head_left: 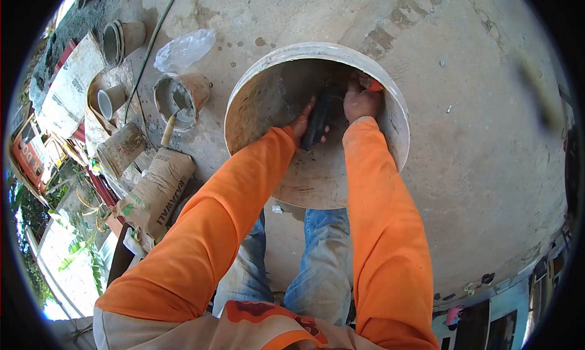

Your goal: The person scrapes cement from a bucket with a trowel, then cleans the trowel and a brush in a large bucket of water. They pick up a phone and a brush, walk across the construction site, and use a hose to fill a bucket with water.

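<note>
A large round tub (256, 85) with a pale rim stands on the concrete floor in front of my legs. Both of my hands are inside it. My left hand (304, 121) is wrapped round a dark, elongated object (315, 125), its fingertips showing on the far side. Close to the tub's right wall, my right hand (361, 100) is closed beside a small orange-red item (370, 83) and appears to grip it. Shadow hides part of the tub's inside and whatever lies between the two hands.
Left of the tub are a mortar-stained bucket (198, 91) with a handled tool (169, 132), a clear plastic bag (184, 50), a paper sack (159, 188), and several stained containers. A green hose (148, 48) crosses the concrete floor (487, 161).
</note>
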Demonstrator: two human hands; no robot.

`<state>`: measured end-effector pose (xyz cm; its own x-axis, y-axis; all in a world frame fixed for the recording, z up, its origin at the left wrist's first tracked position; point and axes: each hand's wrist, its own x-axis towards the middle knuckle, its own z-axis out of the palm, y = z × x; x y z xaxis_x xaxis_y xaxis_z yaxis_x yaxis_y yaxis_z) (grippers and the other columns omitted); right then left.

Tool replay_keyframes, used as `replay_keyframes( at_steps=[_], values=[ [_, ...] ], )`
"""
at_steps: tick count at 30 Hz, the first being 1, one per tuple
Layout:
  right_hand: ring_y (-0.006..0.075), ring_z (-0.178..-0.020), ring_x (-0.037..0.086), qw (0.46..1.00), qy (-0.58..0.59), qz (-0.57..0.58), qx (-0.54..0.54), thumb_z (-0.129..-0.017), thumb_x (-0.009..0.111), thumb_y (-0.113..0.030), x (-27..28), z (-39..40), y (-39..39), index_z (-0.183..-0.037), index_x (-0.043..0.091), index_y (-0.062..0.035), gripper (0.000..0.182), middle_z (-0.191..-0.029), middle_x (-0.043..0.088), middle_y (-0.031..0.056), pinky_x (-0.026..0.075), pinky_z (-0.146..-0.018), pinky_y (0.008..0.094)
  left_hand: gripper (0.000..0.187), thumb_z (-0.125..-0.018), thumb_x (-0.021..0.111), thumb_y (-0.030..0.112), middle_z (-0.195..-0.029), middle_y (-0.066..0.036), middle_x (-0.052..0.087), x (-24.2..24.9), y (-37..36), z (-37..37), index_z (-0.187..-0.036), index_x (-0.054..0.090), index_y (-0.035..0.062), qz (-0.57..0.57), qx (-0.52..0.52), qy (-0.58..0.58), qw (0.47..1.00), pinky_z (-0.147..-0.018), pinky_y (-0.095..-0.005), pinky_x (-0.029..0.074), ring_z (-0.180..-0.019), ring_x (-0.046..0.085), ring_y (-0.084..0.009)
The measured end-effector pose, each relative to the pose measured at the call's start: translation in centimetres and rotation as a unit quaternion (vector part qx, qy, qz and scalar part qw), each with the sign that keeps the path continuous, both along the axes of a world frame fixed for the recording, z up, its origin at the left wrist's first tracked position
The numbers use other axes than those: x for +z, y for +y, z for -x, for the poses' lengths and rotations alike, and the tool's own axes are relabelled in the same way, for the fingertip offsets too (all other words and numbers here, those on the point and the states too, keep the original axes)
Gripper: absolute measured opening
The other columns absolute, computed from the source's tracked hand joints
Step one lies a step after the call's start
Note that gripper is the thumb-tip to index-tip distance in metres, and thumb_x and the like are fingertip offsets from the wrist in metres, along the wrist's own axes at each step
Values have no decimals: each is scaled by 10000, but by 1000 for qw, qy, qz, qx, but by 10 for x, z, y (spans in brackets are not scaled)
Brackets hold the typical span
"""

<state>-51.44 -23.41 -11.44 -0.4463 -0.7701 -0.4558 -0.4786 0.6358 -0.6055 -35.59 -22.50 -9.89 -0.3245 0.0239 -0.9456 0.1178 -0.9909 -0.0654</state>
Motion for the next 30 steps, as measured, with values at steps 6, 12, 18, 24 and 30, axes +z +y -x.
replay_keyframes(
  at_steps=[6, 12, 18, 24, 30],
  values=[
    [197, -799, 630, 948, -212, 167, -166, -860, 563, -128, 77, -18, 12, -996, 599, -7, 186, -926, 643, 134, 500, -693, 294, 671, -802, 342, 709, -835, -115, 625, -48, -3, 2, -953, 574, 97, 35, 100, -29, 994, -591, -379, 510, -666, 619, -253],
    [203, -815, 637, 945, -259, 154, -124, -849, 571, -91, 89, -49, 46, -963, 593, -16, 139, -932, 646, 136, 494, -707, 289, 776, -756, 383, 739, -891, -157, 617, -88, 5, -35, -946, 603, 19, 98, 124, -86, 984, -751, -368, 493, -785, 601, -259],
    [224, -758, 648, 954, -206, 89, -200, -828, 586, -109, 62, -46, 12, -954, 599, -19, 156, -834, 656, 138, 494, -677, 312, 635, -863, 379, 587, -965, -157, 622, -87, -6, -32, -1086, 557, 19, 95, 45, 187, 977, -769, -355, 498, -825, 615, -252],
    [288, -756, 649, 976, -130, 140, -109, -795, 600, -133, 40, -47, -9, -916, 604, -29, 160, -761, 648, 137, 496, -668, 327, 539, -836, 484, 567, -898, -77, 635, -40, -11, -6, -1021, 587, 72, 76, 152, -31, 985, -685, -316, 511, -751, 616, -186],
    [275, -731, 651, 960, -226, 100, -129, -787, 605, -122, 105, -47, 37, -840, 572, -43, 100, -735, 639, 120, 500, -644, 328, 629, -812, 483, 613, -996, -90, 625, -40, -16, -14, -1117, 553, 66, 115, 100, -92, 984, -763, -331, 500, -845, 610, -181]
  ],
)
